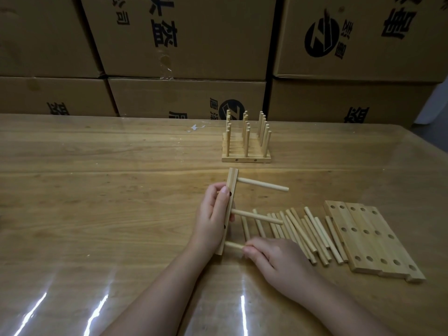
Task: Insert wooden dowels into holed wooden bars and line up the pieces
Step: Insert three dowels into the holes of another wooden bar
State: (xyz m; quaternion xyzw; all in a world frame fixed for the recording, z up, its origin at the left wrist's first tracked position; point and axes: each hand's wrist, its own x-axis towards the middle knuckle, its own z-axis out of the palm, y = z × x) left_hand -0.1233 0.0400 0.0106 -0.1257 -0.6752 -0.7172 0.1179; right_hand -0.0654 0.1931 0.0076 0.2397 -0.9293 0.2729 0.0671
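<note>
1. Wooden bar (231, 183) stood on its narrow edge on the table (97, 178), running away from the viewer, holed face turned to the right.
2. Left hand (213, 214) wrapped round the middle of the bar from the left side, thumb laid along the near face, fingers curled behind, keeping it on edge.
3. Three dowels plugged into the bar, all pointing right and roughly level: far dowel (264, 185), middle dowel (257, 216), near dowel (234, 245).
4. Right hand (274, 258) pinching the near dowel between thumb and fingertips, just right of the bar, with most of that dowel hidden under the fingers.
5. Loose dowels (303, 234) spread in a rough row on the table, between the held bar and the flat bars, with the tip of the middle dowel reaching over the leftmost ones.
6. Flat bars (371, 238) lying side by side at the right, holes facing up, edges touching one another, the nearest loose dowels resting against the left edge.
7. Finished pieces (246, 144) lined up edge to edge farther back on the table, dowels standing upright in three rows, well apart from both hands.
8. Cardboard boxes (186, 37) stacked behind the table, printed in black.
9. Glossy clear sheet over the tabletop, streaked with bright reflections along the near edge.
</note>
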